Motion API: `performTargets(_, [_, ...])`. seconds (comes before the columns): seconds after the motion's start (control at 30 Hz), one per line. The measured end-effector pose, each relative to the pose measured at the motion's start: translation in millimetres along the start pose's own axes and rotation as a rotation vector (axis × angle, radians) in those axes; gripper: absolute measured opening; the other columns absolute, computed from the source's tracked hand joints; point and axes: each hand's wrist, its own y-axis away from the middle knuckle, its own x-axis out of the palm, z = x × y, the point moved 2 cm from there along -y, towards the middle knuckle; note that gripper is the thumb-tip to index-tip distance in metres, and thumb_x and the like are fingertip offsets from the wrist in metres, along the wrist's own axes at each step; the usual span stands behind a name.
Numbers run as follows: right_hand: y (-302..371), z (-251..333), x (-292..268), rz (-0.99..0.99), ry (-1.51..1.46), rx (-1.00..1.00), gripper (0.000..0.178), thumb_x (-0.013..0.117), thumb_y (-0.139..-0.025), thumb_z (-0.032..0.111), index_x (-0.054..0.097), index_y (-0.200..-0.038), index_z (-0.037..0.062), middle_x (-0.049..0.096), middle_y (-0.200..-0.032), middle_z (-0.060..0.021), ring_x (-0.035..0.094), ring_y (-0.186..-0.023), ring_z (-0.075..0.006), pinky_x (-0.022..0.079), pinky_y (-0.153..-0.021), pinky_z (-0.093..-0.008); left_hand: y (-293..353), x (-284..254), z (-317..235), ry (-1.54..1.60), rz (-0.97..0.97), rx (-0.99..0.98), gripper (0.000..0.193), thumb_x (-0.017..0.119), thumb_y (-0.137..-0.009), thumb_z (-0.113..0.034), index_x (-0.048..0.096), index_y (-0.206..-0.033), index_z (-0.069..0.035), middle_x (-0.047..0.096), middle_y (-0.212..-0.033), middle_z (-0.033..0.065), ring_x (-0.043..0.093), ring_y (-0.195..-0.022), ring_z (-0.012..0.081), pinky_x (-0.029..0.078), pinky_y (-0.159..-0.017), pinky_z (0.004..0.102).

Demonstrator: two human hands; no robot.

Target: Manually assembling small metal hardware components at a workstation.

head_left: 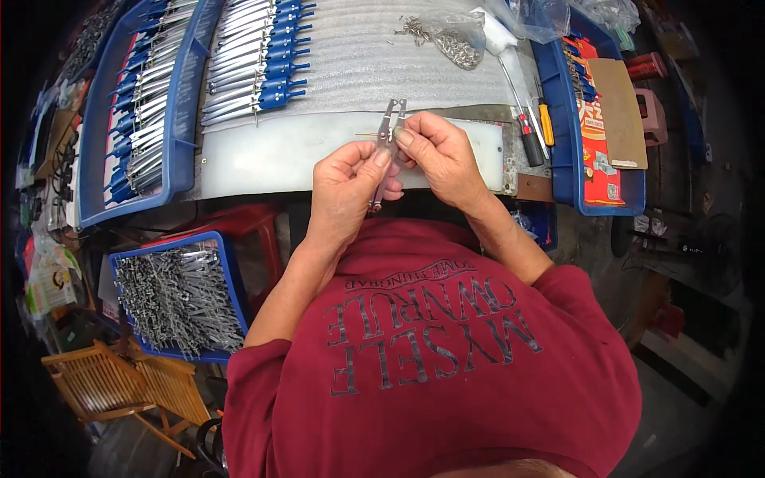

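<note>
Over the near edge of the bench I hold a narrow grey metal linkage (390,119), made of two flat strips side by side with holes at the far end. My left hand (348,182) is closed round its lower part, thumb on top. The fingertips of my right hand (443,156) pinch its right side near the middle. A thin pin (366,134) sticks out to the left of the linkage. Its lower end shows below my fingers; the middle is partly hidden. Beneath it lies a white board (267,155).
Rows of metal arms with blue ends (267,60) lie on grey foam (351,68), left of small pins (456,49). Screwdrivers (545,123) lie to the right. Blue trays (182,119) flank the bench; a lower blue bin (237,299) holds metal parts. A wooden chair (96,382) stands lower left.
</note>
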Motion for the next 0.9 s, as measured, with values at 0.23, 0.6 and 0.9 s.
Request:
performTargets(0.23, [-1.7,-0.4,0.9,0.015,-0.116,0.014,0.016,0.049,-0.083,0.016,0.049,-0.081,-0.0002,0.047,-0.066,0.0010,0.040,-0.059,-0.0047,0.034,-0.054,-0.0178,-1.1,-1.0,-0.1,-0.062,-0.038,-0.016,0.014,0.049,-0.082,-0.011,0.054,-0.085,0.002,0.054,-0.069,0.0042,0.053,-0.056,0.0082,0.046,-0.049,0.0197])
performTargets(0.6, [-3.8,6.9,1.9,0.091,-0.173,0.064,0.014,0.050,-0.081,0.012,0.050,-0.081,-0.0015,0.054,-0.073,-0.0026,0.050,-0.063,-0.0067,0.042,-0.055,-0.0197,0.6,1.2,1.8,-0.116,-0.041,0.012,0.015,0.050,-0.081,-0.011,0.053,-0.087,0.003,0.054,-0.067,0.0042,0.052,-0.054,0.0078,0.046,-0.048,0.0195])
performTargets(0.9, [-2.5,1.2,5.4,0.049,-0.229,0.082,0.009,0.055,-0.078,0.009,0.050,-0.080,0.0019,0.050,-0.072,0.0011,0.045,-0.065,-0.0036,0.037,-0.057,-0.0178,0.9,1.6,2.2,-0.111,-0.058,0.006,0.015,0.050,-0.082,-0.010,0.053,-0.086,0.003,0.054,-0.067,0.0045,0.052,-0.054,0.0078,0.046,-0.047,0.0195])
